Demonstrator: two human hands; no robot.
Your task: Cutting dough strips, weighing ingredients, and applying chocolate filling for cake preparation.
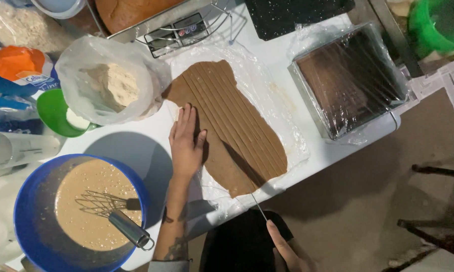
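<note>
A flat sheet of brown dough [237, 131], scored into long strips, lies on clear plastic film [282, 100] on the white table [136, 151]. My left hand [185, 141] rests flat and open on the dough's left edge. My right hand [287, 249] is at the bottom of the view, past the table's near edge, and holds a thin knife [258, 206] whose blade points toward the dough's near end.
A blue bowl [25, 201] of tan batter with a whisk [113, 214] sits at front left. Behind it are a green bowl [53, 113], a plastic bag of flour [111, 80], a kitchen scale [181, 25] and a film-lined square tin [348, 75] at right.
</note>
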